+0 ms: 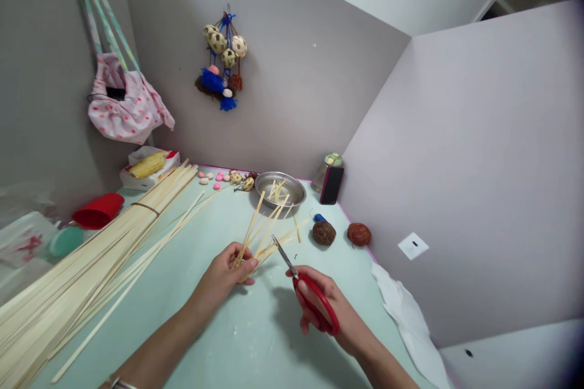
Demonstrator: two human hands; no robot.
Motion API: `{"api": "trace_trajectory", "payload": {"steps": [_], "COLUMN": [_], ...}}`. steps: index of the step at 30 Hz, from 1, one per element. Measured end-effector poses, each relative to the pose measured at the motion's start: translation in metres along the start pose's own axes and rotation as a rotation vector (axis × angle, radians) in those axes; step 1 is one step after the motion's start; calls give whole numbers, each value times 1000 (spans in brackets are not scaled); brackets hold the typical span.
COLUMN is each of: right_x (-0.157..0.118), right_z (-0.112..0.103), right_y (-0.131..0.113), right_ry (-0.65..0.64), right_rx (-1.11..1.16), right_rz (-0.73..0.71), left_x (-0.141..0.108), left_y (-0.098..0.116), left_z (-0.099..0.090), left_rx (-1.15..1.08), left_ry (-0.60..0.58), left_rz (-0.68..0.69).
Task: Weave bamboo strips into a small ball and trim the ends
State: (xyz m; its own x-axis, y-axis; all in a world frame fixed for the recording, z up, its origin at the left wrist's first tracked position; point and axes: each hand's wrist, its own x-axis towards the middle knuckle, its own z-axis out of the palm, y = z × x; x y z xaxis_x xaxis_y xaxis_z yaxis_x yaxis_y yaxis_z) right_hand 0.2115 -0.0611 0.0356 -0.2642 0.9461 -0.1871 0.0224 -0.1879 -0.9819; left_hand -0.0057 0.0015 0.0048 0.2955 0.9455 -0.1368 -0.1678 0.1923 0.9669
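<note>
Above the middle of the pale green tabletop (210, 346), my left hand (235, 264) pinches the gathered base of some thin pale strips (250, 228), their free ends fanning up and away from me toward the metal bowl (298, 191). My right hand (319, 298) is wrapped around the red handles of the scissors (295, 272), fingers through the loops; blades point up-left, tips just beside the strips, contact undetermined. Tabletop spans the gap between my forearms and also lies between my left forearm and the long strip bundle (114, 237), which runs diagonally along the left side. Far limit: bowl and phone (331, 186), near the back wall (292, 134). Right limit: brown ball (323, 233) beyond my right hand, reddish ball (359, 234) by the pink-trimmed edge, then white sheet (410, 322) along that edge, below the right wall (479, 164).
</note>
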Motion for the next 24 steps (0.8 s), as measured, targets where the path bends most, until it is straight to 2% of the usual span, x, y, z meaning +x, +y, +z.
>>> {"api": "trace_trajectory", "payload": {"steps": [8,17,24], "right_x": [-11,-9,-10], "right_z": [-2,1,2], "right_y": [-2,-2,-2], "right_ry": [-39,-25,-32], "right_rx": [-69,21,55], "right_rz": [16,-31,-32], "left_x": [3,0,0], "left_y": [-2,1,-1], "left_z": [-5,-1,-3], "left_rx": [0,-15,-18], "left_ry": [65,-19,-40], "left_rz": [43,0,-12]}}
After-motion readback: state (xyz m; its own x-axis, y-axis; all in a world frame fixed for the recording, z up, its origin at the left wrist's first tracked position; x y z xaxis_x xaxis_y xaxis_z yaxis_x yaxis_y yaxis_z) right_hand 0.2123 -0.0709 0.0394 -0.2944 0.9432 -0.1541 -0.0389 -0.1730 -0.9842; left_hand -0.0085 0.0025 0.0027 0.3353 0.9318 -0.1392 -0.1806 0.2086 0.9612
